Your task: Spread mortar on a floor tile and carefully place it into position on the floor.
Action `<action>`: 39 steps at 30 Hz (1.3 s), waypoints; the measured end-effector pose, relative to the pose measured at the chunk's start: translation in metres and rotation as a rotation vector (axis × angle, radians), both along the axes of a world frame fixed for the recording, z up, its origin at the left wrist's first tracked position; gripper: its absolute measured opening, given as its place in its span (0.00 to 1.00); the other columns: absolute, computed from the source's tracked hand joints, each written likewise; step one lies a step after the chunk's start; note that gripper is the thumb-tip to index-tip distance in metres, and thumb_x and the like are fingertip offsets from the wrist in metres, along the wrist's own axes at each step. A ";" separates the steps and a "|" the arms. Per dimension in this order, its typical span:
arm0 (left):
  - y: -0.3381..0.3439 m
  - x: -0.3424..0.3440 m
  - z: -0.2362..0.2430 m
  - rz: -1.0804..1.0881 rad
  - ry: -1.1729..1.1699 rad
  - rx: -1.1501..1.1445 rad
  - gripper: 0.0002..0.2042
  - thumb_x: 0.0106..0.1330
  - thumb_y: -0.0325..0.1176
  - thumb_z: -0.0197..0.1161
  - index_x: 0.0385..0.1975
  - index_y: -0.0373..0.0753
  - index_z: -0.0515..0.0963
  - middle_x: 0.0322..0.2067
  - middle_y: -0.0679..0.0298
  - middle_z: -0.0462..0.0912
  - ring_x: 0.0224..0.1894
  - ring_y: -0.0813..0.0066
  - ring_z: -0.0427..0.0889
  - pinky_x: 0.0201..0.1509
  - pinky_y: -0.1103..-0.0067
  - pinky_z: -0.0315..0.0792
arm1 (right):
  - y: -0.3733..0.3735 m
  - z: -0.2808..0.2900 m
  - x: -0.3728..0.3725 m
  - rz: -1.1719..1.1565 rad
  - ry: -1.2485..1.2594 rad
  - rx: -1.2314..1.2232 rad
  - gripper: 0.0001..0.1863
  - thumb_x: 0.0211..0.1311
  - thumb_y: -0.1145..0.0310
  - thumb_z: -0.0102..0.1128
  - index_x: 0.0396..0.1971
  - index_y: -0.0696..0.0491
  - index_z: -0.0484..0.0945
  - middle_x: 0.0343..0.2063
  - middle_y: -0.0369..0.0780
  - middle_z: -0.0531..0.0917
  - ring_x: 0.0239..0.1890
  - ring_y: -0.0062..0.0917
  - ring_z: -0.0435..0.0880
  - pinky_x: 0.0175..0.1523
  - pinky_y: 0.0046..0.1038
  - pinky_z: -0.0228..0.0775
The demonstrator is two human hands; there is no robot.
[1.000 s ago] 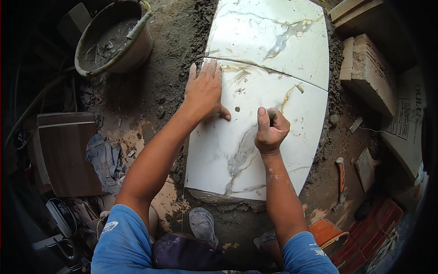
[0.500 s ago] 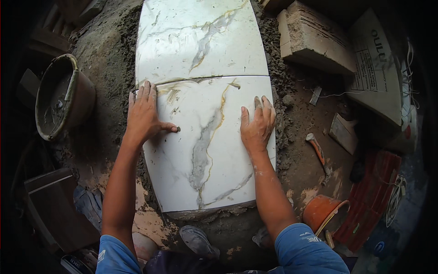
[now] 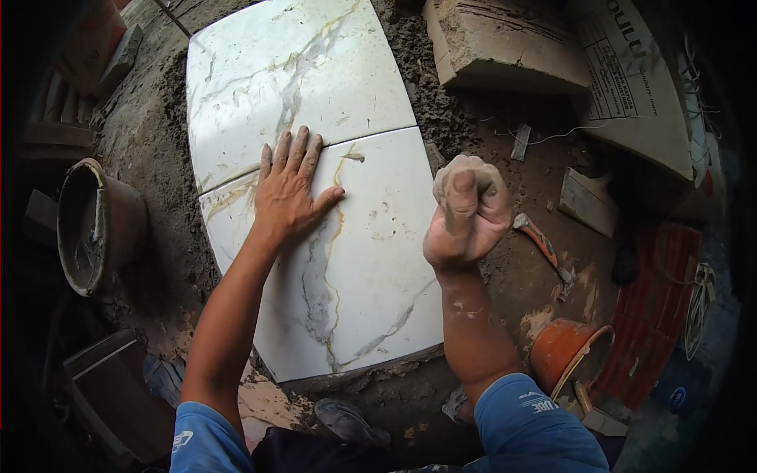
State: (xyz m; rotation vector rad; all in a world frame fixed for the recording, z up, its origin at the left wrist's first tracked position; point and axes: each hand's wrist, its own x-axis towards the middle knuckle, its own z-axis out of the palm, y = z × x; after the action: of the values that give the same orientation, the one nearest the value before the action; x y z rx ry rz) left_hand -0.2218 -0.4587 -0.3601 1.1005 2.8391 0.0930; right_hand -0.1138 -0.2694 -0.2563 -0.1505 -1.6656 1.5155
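Two white marble-patterned tiles lie end to end on wet mortar, with grey and gold veins. My left hand [image 3: 290, 193] rests flat on the near tile [image 3: 386, 244], fingers spread, its fingertips reaching the joint with the far tile [image 3: 236, 94]. Off the near tile's right edge, my right hand [image 3: 467, 213] is raised in a fist, thumb laid over the curled fingers. Nothing shows inside that fist. Smears of mortar mark both tiles, and grey residue coats the fingers.
Grey mortar [image 3: 154, 158] borders the tiles. At left stands a bucket [image 3: 122, 225] with mortar residue. To the right are an orange-handled tool [image 3: 538, 240], an orange bucket [image 3: 561, 351], a tile piece [image 3: 587, 203], a large block [image 3: 505, 47] and a cardboard box [image 3: 631, 87].
My left hand has moved right from the tile's left edge toward the middle of the joint. My right hand has lifted off the tile and closed into a fist. The view has shifted.
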 end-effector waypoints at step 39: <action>0.055 0.003 -0.001 -0.143 0.045 0.022 0.45 0.64 0.68 0.49 0.75 0.46 0.50 0.76 0.58 0.48 0.78 0.57 0.42 0.78 0.57 0.35 | -0.007 -0.089 0.040 0.126 -0.256 0.057 0.21 0.62 0.74 0.60 0.13 0.56 0.61 0.11 0.41 0.63 0.12 0.32 0.61 0.19 0.34 0.53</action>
State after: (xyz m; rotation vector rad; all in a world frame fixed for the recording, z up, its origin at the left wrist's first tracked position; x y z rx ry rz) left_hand -0.2185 -0.4038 -0.3607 1.3219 2.7935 0.0898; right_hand -0.0736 -0.2761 -0.3452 -0.2197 -1.9502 1.5926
